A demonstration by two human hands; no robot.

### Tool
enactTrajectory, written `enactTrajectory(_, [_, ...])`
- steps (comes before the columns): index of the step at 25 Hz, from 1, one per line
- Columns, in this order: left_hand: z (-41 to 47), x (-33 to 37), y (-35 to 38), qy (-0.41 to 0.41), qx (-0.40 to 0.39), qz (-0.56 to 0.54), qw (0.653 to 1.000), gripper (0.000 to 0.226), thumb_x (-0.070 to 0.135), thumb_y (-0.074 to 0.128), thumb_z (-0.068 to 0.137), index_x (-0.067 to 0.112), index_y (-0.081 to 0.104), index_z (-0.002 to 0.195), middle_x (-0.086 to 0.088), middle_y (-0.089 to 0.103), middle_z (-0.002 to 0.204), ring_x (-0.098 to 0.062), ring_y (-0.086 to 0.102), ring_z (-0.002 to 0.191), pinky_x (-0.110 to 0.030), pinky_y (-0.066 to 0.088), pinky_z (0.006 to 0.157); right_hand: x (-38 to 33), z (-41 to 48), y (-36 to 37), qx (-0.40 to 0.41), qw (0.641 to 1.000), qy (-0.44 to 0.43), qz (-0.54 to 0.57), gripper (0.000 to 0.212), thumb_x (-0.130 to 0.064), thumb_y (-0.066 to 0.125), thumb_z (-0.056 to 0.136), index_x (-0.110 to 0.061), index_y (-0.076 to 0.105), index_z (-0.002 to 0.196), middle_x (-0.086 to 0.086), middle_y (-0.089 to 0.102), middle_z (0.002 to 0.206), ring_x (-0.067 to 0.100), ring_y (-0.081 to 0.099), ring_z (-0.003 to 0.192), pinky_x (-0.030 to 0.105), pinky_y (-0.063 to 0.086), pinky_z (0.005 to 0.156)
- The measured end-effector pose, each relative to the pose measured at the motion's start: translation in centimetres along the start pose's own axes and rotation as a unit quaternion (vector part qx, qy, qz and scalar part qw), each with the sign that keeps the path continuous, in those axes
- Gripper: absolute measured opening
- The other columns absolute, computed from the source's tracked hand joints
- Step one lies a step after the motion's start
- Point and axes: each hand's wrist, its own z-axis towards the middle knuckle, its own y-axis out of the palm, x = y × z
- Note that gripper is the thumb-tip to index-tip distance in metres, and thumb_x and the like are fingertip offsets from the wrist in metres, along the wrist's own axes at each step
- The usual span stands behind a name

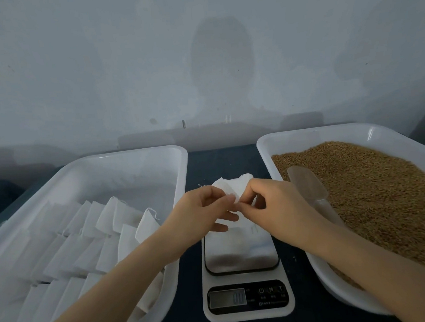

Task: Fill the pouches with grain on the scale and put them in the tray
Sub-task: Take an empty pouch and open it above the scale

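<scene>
Above the one scale [242, 257], in the head view, I saw both hands meet on a single white pouch [233, 184]. My left hand [205, 212] and right hand [273, 204] each pinched its near edge between thumb and fingertips. Its long axis ran away from me, with the threaded end pointing at the wall beyond the fingertips. I counted two trays. The pouch tray [129, 157], left of the grip, held overlapping rows I could not count. The grain tray [306, 135], to the right, held grain [373, 186] and one scoop [307, 184].
</scene>
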Motion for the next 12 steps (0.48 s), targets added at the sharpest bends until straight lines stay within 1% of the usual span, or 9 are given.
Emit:
enactTrajectory(2, [0.07, -0.18, -0.02, 0.001, 0.004, 0.006, 1.000, 0.013, 0.020, 0.056, 0.095, 0.009, 0.064, 0.093, 0.001, 0.075, 0.086, -0.013, 0.072, 0.082, -0.023, 0.055, 0.068, 0.09, 0.08, 0.13, -0.017, 1.000, 0.001, 0.005, 0.013, -0.033, 0.064, 0.088, -0.027, 0.057, 0.079, -0.018, 0.054, 0.067, 0.001, 0.056, 0.062, 0.017, 0.047, 0.059])
enactTrajectory(4, [0.08, -0.35, -0.06, 0.002, 0.003, 0.018, 1.000, 0.013, 0.018, 0.056, 0.095, 0.010, 0.065, 0.091, 0.000, 0.075, 0.085, -0.014, 0.072, 0.082, -0.024, 0.055, 0.069, 0.12, 0.15, 0.22, -0.040, 0.999, 0.010, 0.016, 0.014, -0.033, 0.064, 0.088, -0.027, 0.057, 0.077, -0.015, 0.055, 0.068, 0.001, 0.056, 0.062, 0.016, 0.044, 0.058])
enactTrajectory(8, [0.05, -0.29, -0.09, 0.005, -0.012, 0.018, 1.000, 0.015, 0.022, 0.058, 0.094, 0.010, 0.067, 0.094, 0.000, 0.075, 0.086, -0.014, 0.072, 0.082, -0.022, 0.056, 0.069, 0.11, 0.25, -0.01, -0.063, 0.996, 0.025, 0.054, 0.019, -0.030, 0.063, 0.088, -0.029, 0.053, 0.073, -0.011, 0.060, 0.067, 0.000, 0.058, 0.065, 0.011, 0.043, 0.057])
enactTrajectory(12, [0.00, -0.15, -0.02, 0.005, -0.024, 0.029, 0.999, 0.016, 0.025, 0.058, 0.094, 0.013, 0.069, 0.095, 0.002, 0.075, 0.085, -0.012, 0.072, 0.081, -0.019, 0.055, 0.068, -0.02, 0.25, -0.27, -0.076, 0.994, 0.039, 0.064, 0.014, -0.032, 0.062, 0.088, -0.031, 0.055, 0.076, -0.012, 0.062, 0.072, -0.001, 0.060, 0.069, 0.011, 0.043, 0.060])
